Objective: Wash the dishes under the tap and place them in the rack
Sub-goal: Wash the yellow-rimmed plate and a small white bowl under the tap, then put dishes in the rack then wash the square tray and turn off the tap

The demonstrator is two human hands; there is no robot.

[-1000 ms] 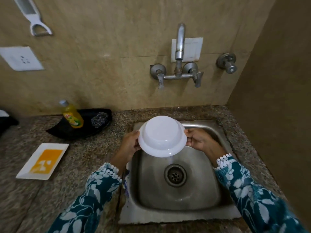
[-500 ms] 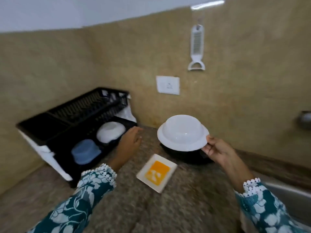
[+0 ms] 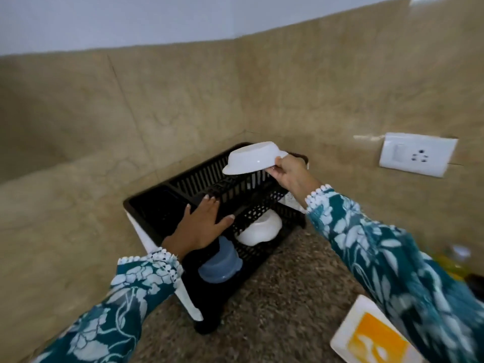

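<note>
My right hand (image 3: 289, 172) pinches the rim of a white bowl (image 3: 252, 158), held upside down and tilted just above the upper tier of the black two-tier dish rack (image 3: 183, 189). My left hand (image 3: 201, 225) lies flat on the front edge of that upper tier, fingers spread, holding nothing. On the lower tier sit another white bowl (image 3: 260, 229) and a blue container (image 3: 221, 262), both upside down. The rack stands in the corner of the counter against the tiled walls.
A white rectangular plate with an orange pattern (image 3: 372, 334) lies on the speckled granite counter (image 3: 275, 310) at the lower right. A white wall socket (image 3: 417, 154) is on the right wall. A blurred yellow bottle (image 3: 455, 260) shows at the right edge.
The view swung left from the sink to the rack. My left hand let go of the bowl and landed on the rack's top tier; my right hand carried the bowl over the rack.
</note>
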